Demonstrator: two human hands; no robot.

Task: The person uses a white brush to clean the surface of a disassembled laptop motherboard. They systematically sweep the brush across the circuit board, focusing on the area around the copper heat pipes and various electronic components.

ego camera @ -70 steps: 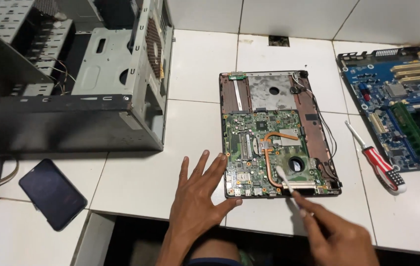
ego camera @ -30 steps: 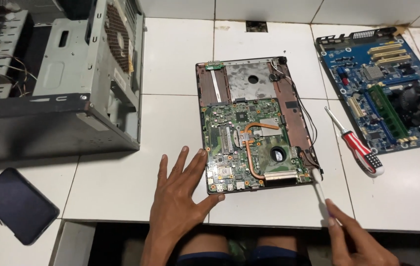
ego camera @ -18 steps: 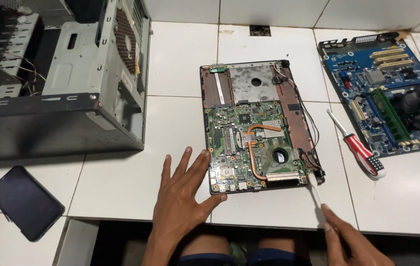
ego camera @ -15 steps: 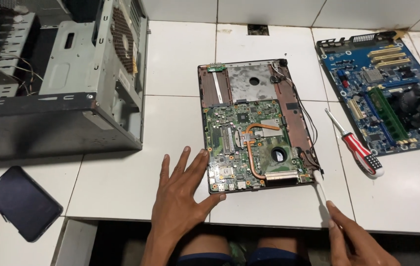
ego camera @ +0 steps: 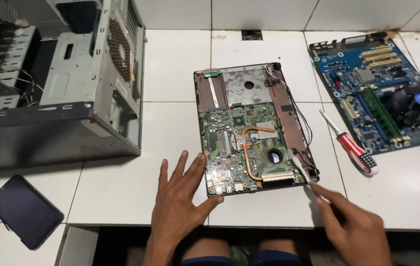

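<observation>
Two bare hands, no gloves.
Left hand (ego camera: 178,207), right hand (ego camera: 355,226): no rings or sleeves; blue shorts (ego camera: 249,258) at near edge.

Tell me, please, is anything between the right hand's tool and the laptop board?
Nothing visible: the right hand holds a thin tool whose tip already lies over the laptop board's lower right corner.

White tiled floor (ego camera: 180,64), grey grout lines.
</observation>
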